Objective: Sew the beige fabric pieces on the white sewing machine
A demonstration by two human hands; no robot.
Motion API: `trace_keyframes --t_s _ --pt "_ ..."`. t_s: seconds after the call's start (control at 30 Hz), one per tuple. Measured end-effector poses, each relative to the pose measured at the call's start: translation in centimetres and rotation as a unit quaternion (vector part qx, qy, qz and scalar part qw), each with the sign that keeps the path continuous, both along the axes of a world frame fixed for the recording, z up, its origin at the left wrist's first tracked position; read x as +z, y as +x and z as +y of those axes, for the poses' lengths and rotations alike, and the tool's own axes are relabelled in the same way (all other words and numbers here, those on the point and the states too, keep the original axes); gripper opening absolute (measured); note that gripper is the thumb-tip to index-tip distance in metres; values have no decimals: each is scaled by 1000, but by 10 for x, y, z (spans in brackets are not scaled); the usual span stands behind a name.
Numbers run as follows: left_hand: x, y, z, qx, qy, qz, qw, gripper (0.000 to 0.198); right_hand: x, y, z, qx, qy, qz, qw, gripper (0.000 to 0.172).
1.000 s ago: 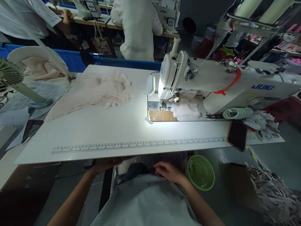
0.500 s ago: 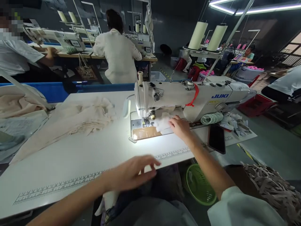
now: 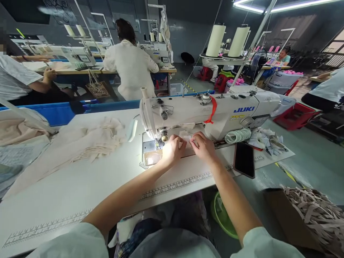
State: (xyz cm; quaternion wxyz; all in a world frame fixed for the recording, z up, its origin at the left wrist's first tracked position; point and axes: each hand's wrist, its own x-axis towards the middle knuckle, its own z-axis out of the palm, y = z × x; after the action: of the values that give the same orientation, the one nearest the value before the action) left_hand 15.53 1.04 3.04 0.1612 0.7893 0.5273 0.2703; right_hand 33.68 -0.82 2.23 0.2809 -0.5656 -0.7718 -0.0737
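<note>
Under the arm of a white sewing machine (image 3: 182,111), a small piece of pale fabric (image 3: 185,134) lies between my two hands. My left hand (image 3: 174,148) is just right of the needle area, its fingers pinched on the fabric's near-left edge. Close beside it, my right hand (image 3: 202,146) pinches the right edge between thumb and forefinger. The fingers hide much of the piece. A metal needle plate (image 3: 149,146) shows left of my left hand, lit by the machine lamp.
Beige fabric pieces (image 3: 99,139) lie heaped on the left of the white table (image 3: 67,186). At right are a phone (image 3: 244,160), a coil of pale cord (image 3: 238,135) and scraps (image 3: 268,140). A green basket (image 3: 224,218) stands below. Co-workers sit beyond.
My left hand has moved from over the table's front edge up to the fabric beside the needle and closed on it. My right hand stays at the fabric. The view has shifted slightly.
</note>
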Motion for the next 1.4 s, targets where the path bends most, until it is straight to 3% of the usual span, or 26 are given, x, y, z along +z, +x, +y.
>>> trace_keyframes --t_s 0.13,0.37,0.47,0.63,0.8,1.0,1.1,1.2,1.3,1.4 --pt "5 -16 -9 -12 -42 11 999 18 -4 1 0 -7 -56 -40 998 13" --pt "1 -111 -27 14 -103 -38 994 23 -10 1 3 -23 -64 -47 997 18" --pt "4 -128 -30 33 -135 -8 990 31 -13 1 5 -25 -57 -42 997 17" --pt "8 -89 -29 24 -78 74 994 27 -13 3 6 -32 -51 -40 997 18" --pt "-4 -52 -25 -16 -35 102 994 12 -11 4 6 -38 -53 -43 997 26" --pt "-9 -74 -25 -52 -58 -3 997 13 -10 3 5 -44 -57 -44 996 26" --pt "-3 -82 -25 -16 -84 3 996 13 -9 1 5 -48 -61 -49 996 25" --pt "3 -72 -22 28 -97 52 994 20 -8 -1 4 -61 -72 -53 994 24" --pt "4 -57 -18 26 -88 83 992 16 -6 -2 3 -69 -79 -55 993 25" --pt "0 -52 -19 4 -63 36 997 13 -6 -1 3 -64 -78 -56 993 26"
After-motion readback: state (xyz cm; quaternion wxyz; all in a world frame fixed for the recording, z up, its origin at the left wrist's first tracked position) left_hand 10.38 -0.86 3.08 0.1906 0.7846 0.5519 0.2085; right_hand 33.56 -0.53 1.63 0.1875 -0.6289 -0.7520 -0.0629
